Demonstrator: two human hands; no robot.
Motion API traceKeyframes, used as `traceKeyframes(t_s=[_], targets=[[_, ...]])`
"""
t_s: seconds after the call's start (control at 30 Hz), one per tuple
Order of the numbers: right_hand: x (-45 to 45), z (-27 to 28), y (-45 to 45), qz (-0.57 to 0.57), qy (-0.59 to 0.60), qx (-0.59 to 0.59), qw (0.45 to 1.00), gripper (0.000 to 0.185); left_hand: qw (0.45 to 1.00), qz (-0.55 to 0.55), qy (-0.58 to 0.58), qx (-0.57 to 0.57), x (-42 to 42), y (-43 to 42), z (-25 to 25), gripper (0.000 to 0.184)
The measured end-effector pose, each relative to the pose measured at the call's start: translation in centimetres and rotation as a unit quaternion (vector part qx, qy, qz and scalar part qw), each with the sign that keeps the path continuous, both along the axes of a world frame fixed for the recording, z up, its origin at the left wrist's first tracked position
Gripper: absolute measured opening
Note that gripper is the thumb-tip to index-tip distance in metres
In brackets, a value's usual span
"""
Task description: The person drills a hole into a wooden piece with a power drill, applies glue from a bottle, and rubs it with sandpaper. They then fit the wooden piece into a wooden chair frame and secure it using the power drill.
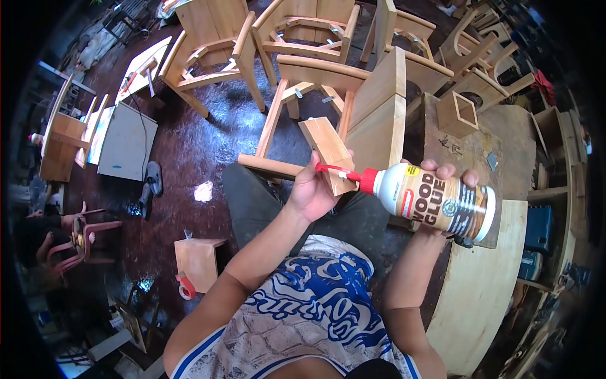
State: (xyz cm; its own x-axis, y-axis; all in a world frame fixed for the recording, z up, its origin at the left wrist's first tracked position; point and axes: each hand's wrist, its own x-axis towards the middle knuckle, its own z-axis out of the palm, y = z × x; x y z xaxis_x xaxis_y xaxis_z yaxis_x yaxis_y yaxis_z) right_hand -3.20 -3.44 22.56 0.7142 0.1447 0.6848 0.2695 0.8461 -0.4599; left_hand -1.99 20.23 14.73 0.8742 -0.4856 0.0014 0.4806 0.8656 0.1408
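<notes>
My left hand (311, 194) is closed around a small wooden block (329, 146), held up over my lap. In my right hand (466, 177), fingers wrapped round it, a white wood glue bottle (404, 189) lies nearly sideways. Its long red nozzle (338, 170) points left and crosses in front of the block's lower part, close to my left thumb. Whether the tip touches the block I cannot tell. Just beyond my hands stands an unfinished wooden chair frame (268, 129) with a wide panel (379, 123) on its right.
Several wooden chairs (208, 47) stand farther ahead. On the right, a hollow wooden box (456, 117) rests on a worktable (514, 145). A wooden box (197, 262) and red tape dispenser (185, 287) are at lower left, slippers (153, 179) beyond. Another person (47, 237) is at far left.
</notes>
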Motion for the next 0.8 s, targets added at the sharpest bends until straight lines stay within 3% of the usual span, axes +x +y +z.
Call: traceKeyframes(t_s=[0.13,0.3,0.4,0.47,0.5,0.57,0.63,0.77,0.8], targets=[[-1.2,-0.9,-0.1,-0.020,-0.009,0.000,1.000,0.034,0.999,-0.001,0.040,-0.013,0.3,-1.0,0.1,0.061],[-1.3,-2.1,-1.0,-0.038,0.003,0.057,0.998,0.039,0.999,0.010,0.032,0.023,1.1,-1.9,0.7,0.061],[-1.7,-3.0,-2.8,-0.017,0.048,0.101,0.994,0.044,0.998,-0.028,0.019,-0.044,1.9,-1.8,0.4,0.064],[-2.0,-3.7,-3.4,-0.163,0.071,0.067,0.982,0.089,0.999,-0.011,0.003,-0.052,2.5,-1.9,0.6,0.066],[-1.8,-4.3,-4.3,-0.175,0.125,0.110,0.970,0.097,0.997,-0.011,-0.033,-0.072,3.2,-1.6,-0.1,0.065],[-1.0,-6.0,-6.0,-0.191,0.217,0.197,0.937,0.081,0.999,0.000,-0.028,-0.041,3.3,-0.6,-0.3,0.067],[-0.3,-7.8,-8.5,-0.124,0.314,0.346,0.876,0.071,0.996,0.001,-0.083,0.017,3.2,0.2,-0.5,0.062],[3.6,-13.6,-15.0,-0.194,0.383,0.345,0.834,0.066,0.997,-0.003,-0.069,0.016,2.9,1.4,-1.1,0.064],[4.8,-14.8,-16.3,-0.241,0.442,0.351,0.790,0.063,0.997,0.003,-0.068,0.032,2.7,1.6,-1.1,0.064]])
